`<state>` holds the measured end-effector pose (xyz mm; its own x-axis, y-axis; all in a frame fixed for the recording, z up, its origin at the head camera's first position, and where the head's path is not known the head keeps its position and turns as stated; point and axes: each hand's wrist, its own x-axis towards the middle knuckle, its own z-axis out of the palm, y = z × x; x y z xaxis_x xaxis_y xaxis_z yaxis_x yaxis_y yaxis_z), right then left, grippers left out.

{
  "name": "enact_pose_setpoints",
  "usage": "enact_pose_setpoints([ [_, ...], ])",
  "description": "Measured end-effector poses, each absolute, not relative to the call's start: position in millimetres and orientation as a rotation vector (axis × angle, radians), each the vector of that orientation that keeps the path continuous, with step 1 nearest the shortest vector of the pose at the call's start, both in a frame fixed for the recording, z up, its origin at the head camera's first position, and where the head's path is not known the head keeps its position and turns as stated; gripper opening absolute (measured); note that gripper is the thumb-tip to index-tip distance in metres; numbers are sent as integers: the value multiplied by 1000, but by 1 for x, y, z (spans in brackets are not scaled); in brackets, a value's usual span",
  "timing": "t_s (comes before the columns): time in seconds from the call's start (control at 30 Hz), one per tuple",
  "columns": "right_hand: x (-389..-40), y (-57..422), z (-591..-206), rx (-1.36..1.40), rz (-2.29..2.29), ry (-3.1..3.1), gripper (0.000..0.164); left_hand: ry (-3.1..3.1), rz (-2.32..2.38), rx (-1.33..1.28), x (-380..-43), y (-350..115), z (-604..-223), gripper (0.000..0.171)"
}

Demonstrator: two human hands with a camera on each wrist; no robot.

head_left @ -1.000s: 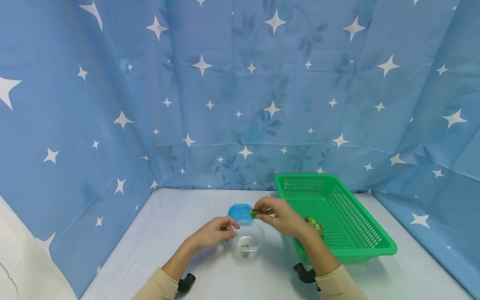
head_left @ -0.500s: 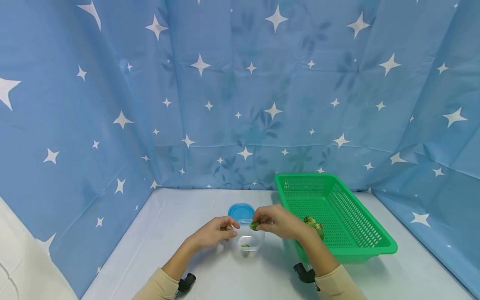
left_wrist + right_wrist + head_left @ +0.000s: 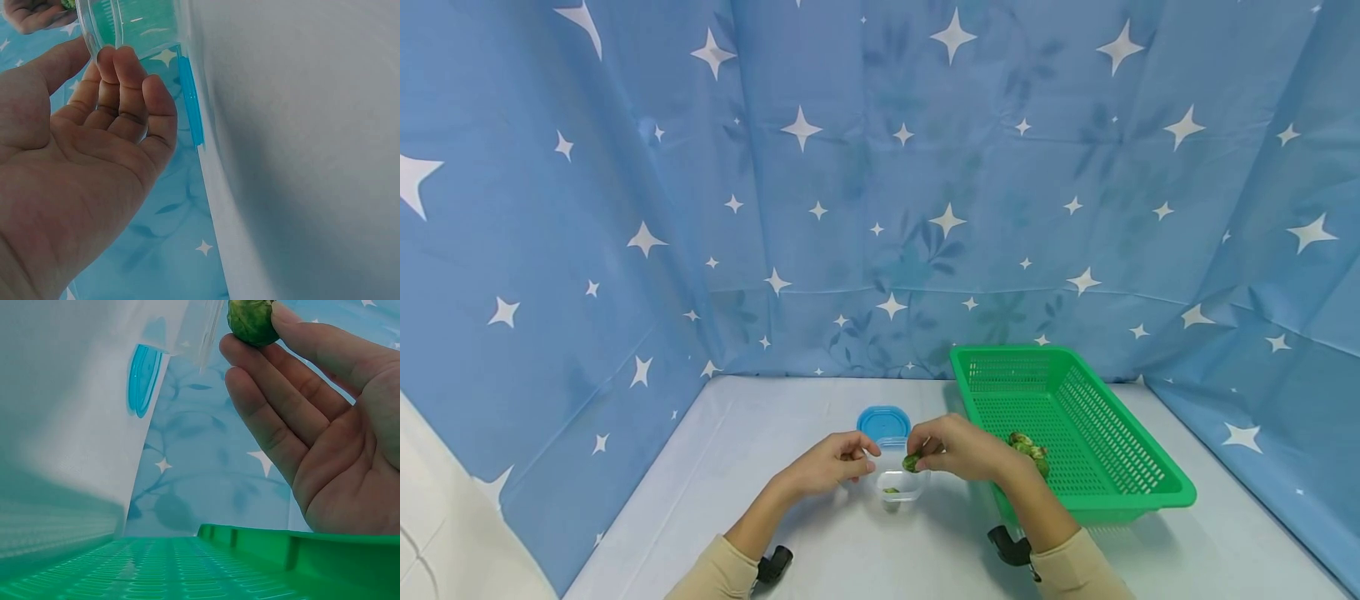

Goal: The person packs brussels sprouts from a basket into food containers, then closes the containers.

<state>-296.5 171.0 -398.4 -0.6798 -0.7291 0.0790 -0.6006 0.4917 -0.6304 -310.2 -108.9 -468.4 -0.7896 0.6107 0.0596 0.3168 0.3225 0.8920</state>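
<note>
1. Right hand (image 3: 951,446): your thumb and fingertips close in a pinch on one green sprout (image 3: 912,462); the other fingers reach out nearly straight in the right wrist view.
2. The held sprout: just above the rim of the clear container, toward its right side.
3. Left hand (image 3: 831,462): your fingers are loosely bent, thumb well apart from the little finger, nothing gripped; fingertips at the container's left side, contact not certain.
4. Clear container (image 3: 904,497): on the desk (image 3: 842,554), between your two hands; your left fingers cover part of it in the left wrist view.
5. Green piece (image 3: 891,492): low inside the container, seen through its wall.
6. Blue lid (image 3: 882,422): flat on the desk, just beyond the container.
7. Green basket (image 3: 1112,503): to the right, perforated, rim higher than the desk; your right forearm crosses its near left side and hides some of it.
8. Loose sprouts (image 3: 1030,454): clustered at the basket's left, partly behind your forearm; number cannot be told.
9. Blue curtain (image 3: 850,183): white stars, hung behind the desk and along both sides.
</note>
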Motion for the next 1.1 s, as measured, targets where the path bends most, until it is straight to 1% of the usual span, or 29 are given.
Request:
enact_pose_setpoints([
  [0.47,-296,170,-400,-1097,-939,2540,14,2309,1445,842,-310,-108,-467,27],
  [1.1,-296,170,-402,-1136,-853,2570,16,2312,1450,826,-310,-107,-468,29],
])
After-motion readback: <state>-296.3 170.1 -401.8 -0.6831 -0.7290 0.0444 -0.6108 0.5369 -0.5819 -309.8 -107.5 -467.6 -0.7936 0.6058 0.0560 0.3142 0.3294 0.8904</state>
